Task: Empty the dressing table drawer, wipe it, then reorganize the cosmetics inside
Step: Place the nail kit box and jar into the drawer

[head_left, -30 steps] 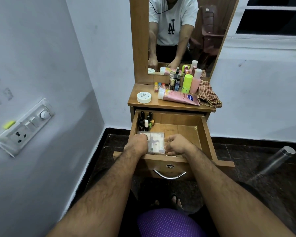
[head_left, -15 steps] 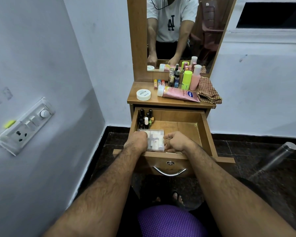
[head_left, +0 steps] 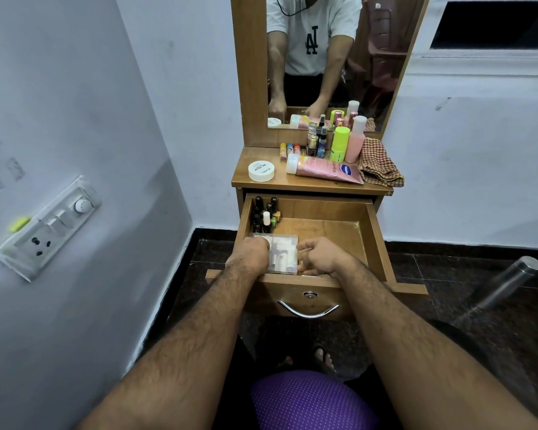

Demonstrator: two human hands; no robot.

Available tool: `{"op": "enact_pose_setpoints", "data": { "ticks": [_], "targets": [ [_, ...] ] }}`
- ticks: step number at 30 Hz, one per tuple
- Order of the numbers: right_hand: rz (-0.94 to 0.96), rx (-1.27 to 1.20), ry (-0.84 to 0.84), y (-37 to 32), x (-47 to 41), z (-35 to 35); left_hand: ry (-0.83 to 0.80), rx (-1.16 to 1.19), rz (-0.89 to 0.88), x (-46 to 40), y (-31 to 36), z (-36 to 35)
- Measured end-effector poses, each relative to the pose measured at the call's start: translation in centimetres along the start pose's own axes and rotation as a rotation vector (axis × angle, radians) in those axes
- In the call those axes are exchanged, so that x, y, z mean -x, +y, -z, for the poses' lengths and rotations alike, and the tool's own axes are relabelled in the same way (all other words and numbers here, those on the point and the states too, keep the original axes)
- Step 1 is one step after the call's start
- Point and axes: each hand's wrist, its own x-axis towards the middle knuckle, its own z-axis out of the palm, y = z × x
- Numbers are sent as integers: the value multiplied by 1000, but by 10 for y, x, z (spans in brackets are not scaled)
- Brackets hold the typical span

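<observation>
**Both hands on the clear box, drawer half refilled**

Both hands are down in the front of the drawer (head_left: 376, 243), set on either side of a clear plastic box (head_left: 282, 254). Left hand (head_left: 252, 254) has its curled fingers over the box's left edge; right hand (head_left: 319, 257) curls against the right edge, so the box is clamped between them, low at the drawer's front-left.

Going by what shows, the reorganizing looks under way. The drawer floor is mostly bare wood (whether wiped, I cannot tell), with a cluster of small dark bottles (head_left: 265, 214) standing in the back-left corner, just behind the box. Much is left: on the tabletop (head_left: 261, 189) wait the checked cloth (head_left: 379, 164), a pink tube (head_left: 323, 172), a pink bottle (head_left: 354, 141), a green bottle (head_left: 339, 144), a white jar (head_left: 261, 171) and some little sticks (head_left: 289, 150).
</observation>
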Motion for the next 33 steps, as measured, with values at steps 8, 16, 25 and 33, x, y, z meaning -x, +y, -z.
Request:
{"op": "enact_pose_setpoints", "data": {
  "ticks": [8,16,25,33],
  "targets": [
    [94,88,205,-5,9,-3,112,89,-5,6,0,4],
    [329,205,412,-14,9,5,340,415,44,1,-4,16],
    [465,111,432,-98,-19,7,586,629,107,-61,-4,78],
    [462,128,440,-151,-58,-9,540,621,147,-118,-7,95]
  ]
}}
